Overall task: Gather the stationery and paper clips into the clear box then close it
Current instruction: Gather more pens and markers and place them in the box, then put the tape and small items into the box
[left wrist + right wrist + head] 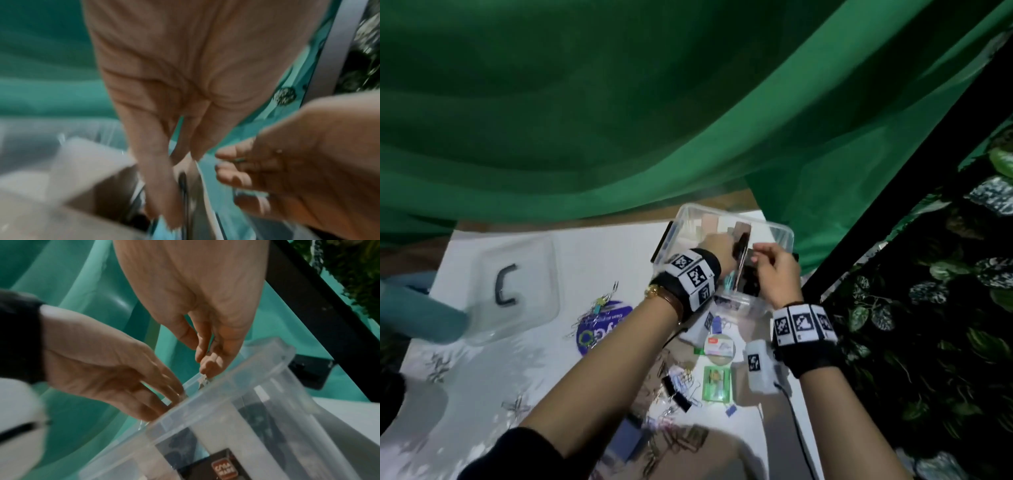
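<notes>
One broad green curtain (619,120) hangs behind the white counter (592,260), where the open clear plastic box (779,228) sits beside its loose clear lid (517,294). Both hands reach inside: left hand (717,248), right hand (779,270), fingers loosely extended, holdings unclear. Scattered paper clips (674,377) lie nearer.

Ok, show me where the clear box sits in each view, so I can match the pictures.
Head: the clear box is upper centre, beyond both hands.
Left wrist: blurred; pale clear plastic at lower left may be it, cannot tell.
Right wrist: lower right, its rim under the fingertips.
Shared landmark: the green cloth behind.
</notes>
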A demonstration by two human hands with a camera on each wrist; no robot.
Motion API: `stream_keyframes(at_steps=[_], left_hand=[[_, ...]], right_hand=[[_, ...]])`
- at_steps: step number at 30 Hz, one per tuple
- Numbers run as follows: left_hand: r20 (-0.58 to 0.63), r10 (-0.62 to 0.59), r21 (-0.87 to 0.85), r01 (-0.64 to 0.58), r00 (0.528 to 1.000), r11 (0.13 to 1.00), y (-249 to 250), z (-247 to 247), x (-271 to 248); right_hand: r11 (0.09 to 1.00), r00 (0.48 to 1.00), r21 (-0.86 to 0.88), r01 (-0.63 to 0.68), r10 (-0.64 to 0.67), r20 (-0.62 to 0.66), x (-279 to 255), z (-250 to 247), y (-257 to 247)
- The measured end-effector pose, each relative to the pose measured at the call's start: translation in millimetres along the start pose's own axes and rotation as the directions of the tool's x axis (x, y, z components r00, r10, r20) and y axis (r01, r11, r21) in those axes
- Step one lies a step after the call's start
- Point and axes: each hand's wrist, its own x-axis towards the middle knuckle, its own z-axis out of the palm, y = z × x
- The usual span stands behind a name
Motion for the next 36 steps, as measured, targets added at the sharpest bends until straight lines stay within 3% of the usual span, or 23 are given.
stream_keyframes(at_steps=[3,5,6,8,10,11,12,14,20,22,24,27,29,31,33,36], left_hand=[[-0.32,0.026,-0.299,-0.127,0.947,0.946,-32.8,-16.0,-30.1],[-0.444,0.004,-0.384,-0.194,0.896,0.903,-66.1,-14.0,-55.4],[-0.465,-0.032,-0.358,-0.155,0.885,0.921,-85.7,-9.2,-69.3],[-0.372,-0.149,-0.177,0.088,0.916,0.98,-125.1,6.3,-98.0],[-0.112,-0.331,0.13,0.344,0.937,0.93,-159.4,30.3,-129.1],[0.028,-0.411,0.255,0.391,0.911,0.884,-171.0,44.9,-144.0],[0.129,-0.464,0.327,0.404,0.877,0.854,-179.2,59.0,-156.1],[0.231,-0.502,0.347,0.411,0.834,0.843,-183.8,80.9,-169.8],[0.203,-0.476,0.45,0.351,0.856,0.822,-162.2,101.7,-174.3],[0.191,-0.475,0.46,0.349,0.859,0.816,-158.1,101.0,-173.3],[0.179,-0.478,0.438,0.365,0.86,0.821,-156.2,95.7,-169.6],[0.173,-0.461,0.343,0.386,0.87,0.856,-153.0,79.0,-164.9],[0.15,-0.432,0.194,0.402,0.889,0.895,-152.1,63.9,-160.3],[0.103,-0.37,0.017,0.37,0.923,0.929,-150.9,49.6,-153.9],[-0.003,-0.273,-0.167,0.268,0.962,0.949,-145.2,37.6,-144.7],[-0.154,-0.23,-0.338,0.168,0.961,0.926,-127.9,25.4,-129.2]], right_hand=[[0.974,0.975,-0.089,0.21,-0.215,-0.051,-18.6,-1.6,-9.4],[0.884,0.902,-0.196,0.425,-0.432,0.008,-44.5,3.2,-9.7],[0.826,0.863,-0.254,0.503,-0.496,0.098,-59.1,8.2,-5.7],[0.721,0.819,-0.394,0.571,-0.462,0.341,-85.0,17.8,9.8],[0.633,0.823,-0.566,0.528,-0.218,0.525,-101.1,25.6,31.9],[0.59,0.814,-0.635,0.5,-0.068,0.577,-107.4,28.1,41.8],[0.553,0.789,-0.672,0.493,0.043,0.613,-112.3,30.3,50.3],[0.517,0.755,-0.692,0.504,0.127,0.644,-118.5,33.5,58.1],[0.473,0.734,-0.678,0.563,0.089,0.673,-124.3,42.7,55.8],[0.484,0.738,-0.672,0.561,0.076,0.671,-125.6,41.6,53.9],[0.557,0.746,-0.638,0.533,0.046,0.664,-127.0,36.4,44.2],[0.81,0.773,-0.418,0.412,-0.068,0.631,-120.5,16.3,9.6],[0.925,0.845,-0.211,0.315,-0.173,0.506,-100.7,-4.7,-17.8],[0.914,0.908,-0.193,0.356,-0.29,0.301,-68.7,-26.2,-36.5],[0.865,0.934,-0.355,0.354,-0.309,0.179,-31.3,-39.9,-47.0],[0.707,0.984,-0.685,0.173,-0.1,0.145,15.4,-39.2,-52.5]])
